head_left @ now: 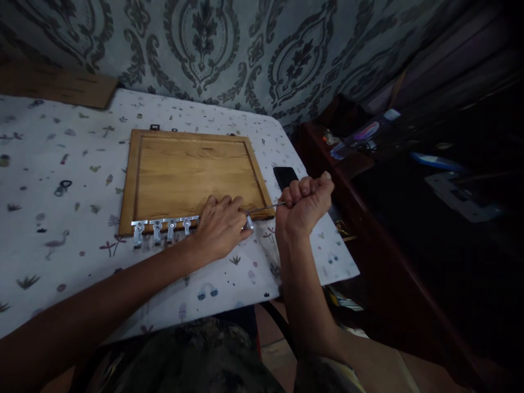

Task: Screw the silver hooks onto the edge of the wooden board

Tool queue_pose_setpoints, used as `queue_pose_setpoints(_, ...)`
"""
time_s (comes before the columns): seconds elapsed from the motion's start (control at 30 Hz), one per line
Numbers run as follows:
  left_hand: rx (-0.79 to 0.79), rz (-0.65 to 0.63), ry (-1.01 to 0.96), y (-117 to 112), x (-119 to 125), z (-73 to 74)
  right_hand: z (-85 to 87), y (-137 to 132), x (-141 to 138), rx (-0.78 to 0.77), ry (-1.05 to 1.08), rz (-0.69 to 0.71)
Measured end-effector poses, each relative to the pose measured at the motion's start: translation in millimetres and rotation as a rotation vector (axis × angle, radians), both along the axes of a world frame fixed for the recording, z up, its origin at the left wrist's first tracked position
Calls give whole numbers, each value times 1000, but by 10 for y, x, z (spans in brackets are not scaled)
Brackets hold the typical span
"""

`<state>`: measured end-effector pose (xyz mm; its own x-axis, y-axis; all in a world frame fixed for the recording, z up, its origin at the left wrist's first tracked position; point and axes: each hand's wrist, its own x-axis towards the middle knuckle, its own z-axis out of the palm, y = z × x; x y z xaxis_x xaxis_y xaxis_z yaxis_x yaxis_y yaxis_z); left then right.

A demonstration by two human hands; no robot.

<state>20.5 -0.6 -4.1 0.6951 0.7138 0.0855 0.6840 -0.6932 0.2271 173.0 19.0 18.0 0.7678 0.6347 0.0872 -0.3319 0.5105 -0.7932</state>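
Observation:
A framed wooden panel [192, 174] lies flat on the table. A metal rail of silver hooks [164, 226] runs along its near edge. My left hand [221, 224] rests on the rail's right end, fingers pressed down on it. My right hand [305, 204] is a fist around a screwdriver, whose thin shaft [266, 207] points left to a hook [249, 221] beside my left fingertips.
The table wears a white printed cloth [61, 180]. A black phone [285, 176] lies by the panel's right side. A wooden board [57, 84] sits at the back left. Dark shelving with clutter [368, 136] stands to the right, patterned wallpaper behind.

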Motion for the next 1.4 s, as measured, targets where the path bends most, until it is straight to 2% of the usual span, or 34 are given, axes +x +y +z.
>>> queue_pose_setpoints(0.33,-34,9,31,-1,21,25,-34,-4,-14,-61,-73,11)
queue_pose_setpoints(0.7,-29,3,16,3,8,-9,-64,-30,-62,-20,-275,72)
queue_pose_setpoints(0.83,-48,1,35,6,11,12,-35,-51,-106,-19,-367,144)
queue_pose_setpoints(0.93,-55,0,43,9,11,20,2,-68,-115,-4,-405,253)
queue_pose_setpoints(1.13,-20,-2,6,15,1,-29,16,-111,-100,16,-480,427)
queue_pose_setpoints(1.27,-9,-7,-8,19,0,-45,-20,-161,-49,17,-611,380)
queue_pose_setpoints(1.4,-24,-1,-6,21,0,-42,1,-225,42,12,-930,213)
